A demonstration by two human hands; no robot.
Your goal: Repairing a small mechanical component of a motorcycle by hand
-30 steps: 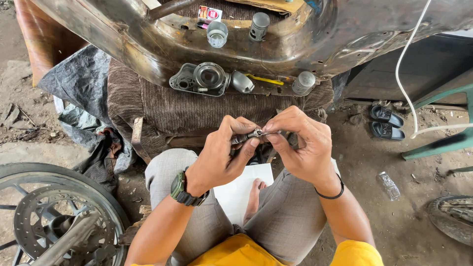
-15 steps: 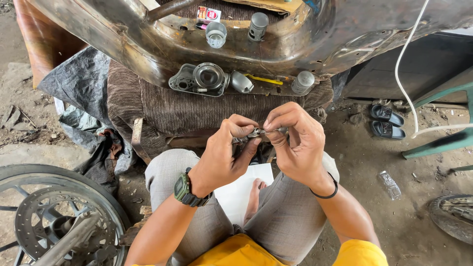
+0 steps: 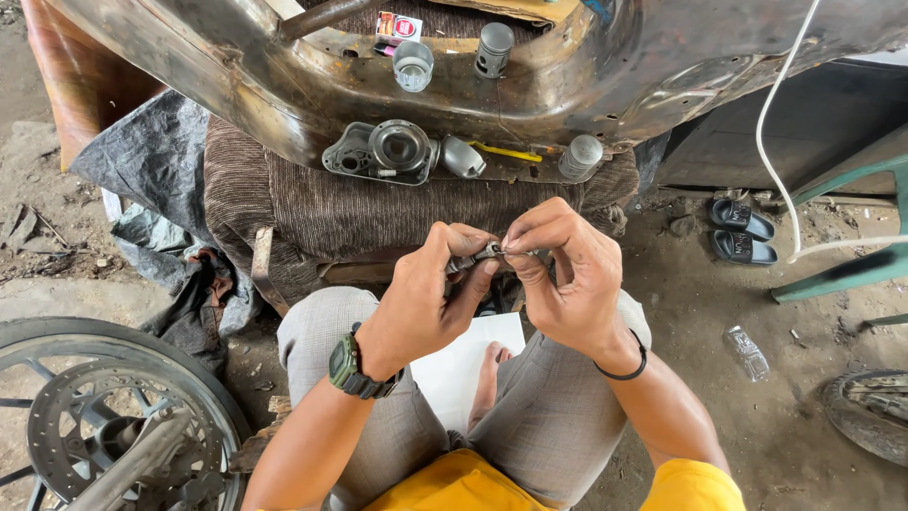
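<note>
Left hand [image 3: 426, 298] and right hand [image 3: 565, 274] meet fingertip to fingertip, both pinching one small grey metal part [image 3: 484, 254] between thumb and forefingers; the part sits between the two hands, mostly hidden by fingers. Below the hands: white paper sheet [image 3: 463, 364] between the knees. Beyond the hands: grey engine cover [image 3: 383, 151] and small cylinder [image 3: 579, 156] on a rusty metal frame [image 3: 284, 90]

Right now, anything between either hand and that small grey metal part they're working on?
Nothing visible. The left hand and the right hand both pinch the small grey metal part directly with their fingertips, above the white paper sheet on the ground. No cloth or tool sits between.
</note>
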